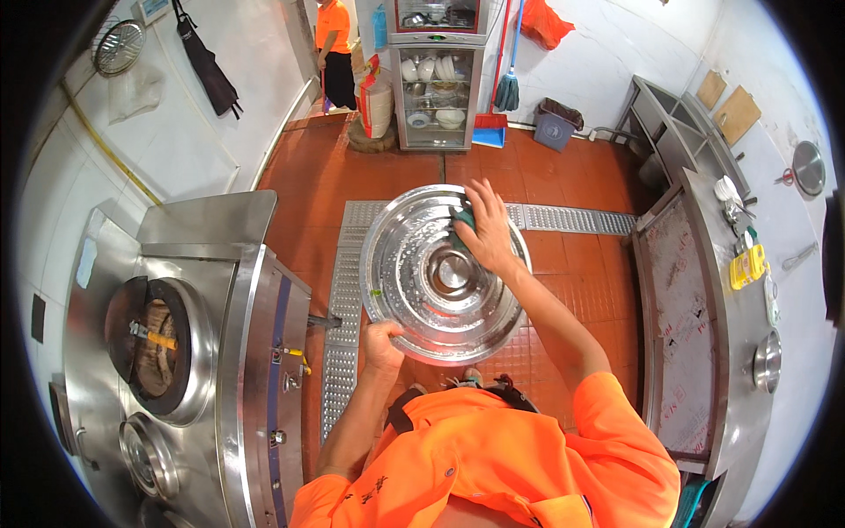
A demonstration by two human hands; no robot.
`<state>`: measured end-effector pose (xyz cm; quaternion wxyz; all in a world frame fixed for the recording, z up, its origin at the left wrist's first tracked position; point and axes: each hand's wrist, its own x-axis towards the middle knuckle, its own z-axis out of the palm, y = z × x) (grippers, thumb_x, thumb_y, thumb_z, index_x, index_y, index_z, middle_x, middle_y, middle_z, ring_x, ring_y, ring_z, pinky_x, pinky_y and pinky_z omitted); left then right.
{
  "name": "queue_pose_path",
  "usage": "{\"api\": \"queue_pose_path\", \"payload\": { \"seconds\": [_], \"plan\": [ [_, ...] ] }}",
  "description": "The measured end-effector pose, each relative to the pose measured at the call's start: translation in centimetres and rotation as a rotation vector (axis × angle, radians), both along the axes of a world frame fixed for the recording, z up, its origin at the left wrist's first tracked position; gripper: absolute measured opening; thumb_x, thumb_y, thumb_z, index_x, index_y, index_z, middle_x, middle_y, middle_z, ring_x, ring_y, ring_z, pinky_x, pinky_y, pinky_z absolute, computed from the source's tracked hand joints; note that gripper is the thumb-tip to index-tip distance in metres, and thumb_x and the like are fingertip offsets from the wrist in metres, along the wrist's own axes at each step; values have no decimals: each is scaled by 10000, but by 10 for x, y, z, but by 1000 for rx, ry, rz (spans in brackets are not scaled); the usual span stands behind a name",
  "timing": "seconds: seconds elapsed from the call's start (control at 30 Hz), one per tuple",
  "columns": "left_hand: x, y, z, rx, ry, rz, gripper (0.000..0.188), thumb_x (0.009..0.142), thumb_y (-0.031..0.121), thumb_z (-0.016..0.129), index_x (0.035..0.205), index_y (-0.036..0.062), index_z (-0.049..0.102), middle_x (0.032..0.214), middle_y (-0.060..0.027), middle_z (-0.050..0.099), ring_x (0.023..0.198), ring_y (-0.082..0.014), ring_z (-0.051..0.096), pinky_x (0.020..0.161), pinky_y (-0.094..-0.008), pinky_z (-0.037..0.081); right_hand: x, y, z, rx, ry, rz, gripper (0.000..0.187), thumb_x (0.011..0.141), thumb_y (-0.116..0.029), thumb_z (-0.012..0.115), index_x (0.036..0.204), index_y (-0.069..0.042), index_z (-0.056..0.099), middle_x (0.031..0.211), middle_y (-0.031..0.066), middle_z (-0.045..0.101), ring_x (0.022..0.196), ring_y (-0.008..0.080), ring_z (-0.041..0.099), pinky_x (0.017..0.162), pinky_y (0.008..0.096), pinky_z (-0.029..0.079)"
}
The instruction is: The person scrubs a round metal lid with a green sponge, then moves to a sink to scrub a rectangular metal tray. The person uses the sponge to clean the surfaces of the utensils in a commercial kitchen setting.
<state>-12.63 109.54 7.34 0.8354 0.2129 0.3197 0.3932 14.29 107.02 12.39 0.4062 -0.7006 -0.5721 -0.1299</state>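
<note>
A large round metal lid (407,280), wet and streaked with suds, is held out in front of my body above the floor. At its centre is a raised round knob (452,271). My left hand (385,347) is closed round the rim at the near left. On the far right part of the lid, my right hand (488,231) presses a green scouring pad (463,227) against the metal. Its fingers lie over the pad and partly hide it.
A steel wok stove (198,352) stands at left, a steel counter (704,264) with a yellow bottle (747,267) at right. Beyond are a dish cabinet (437,97), a grey bin (556,125) and another person (334,53). Metal drain grating (343,299) crosses the red tiles.
</note>
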Motion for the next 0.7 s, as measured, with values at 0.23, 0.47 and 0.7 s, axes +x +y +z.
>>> {"api": "queue_pose_path", "payload": {
  "seconds": [0.23,0.47,0.7],
  "plan": [
    [-3,17,-13,12,-18,2,473,527,-112,436,963,-13,589,872,-76,621,782,-244,618,725,-339,522,-99,-46,-26,-23,72,158,633,780,-220,572,1369,-63,402,1449,219,312,1371,422,243,1114,540,163],
    [-2,-6,-13,206,167,-79,145,533,-86,491,611,34,515,619,-25,543,562,-151,525,569,-278,428,-80,27,26,-20,-41,93,581,793,-264,587,1325,-89,432,1400,172,385,1363,383,284,1072,539,255],
    [-9,-4,-16,100,48,-27,127,560,-46,498,619,44,564,632,-12,549,594,-137,547,596,-283,454,-29,28,-12,89,10,-191,419,825,-291,626,1145,-34,541,1101,173,526,1047,366,481,897,466,385]
  ]
}}
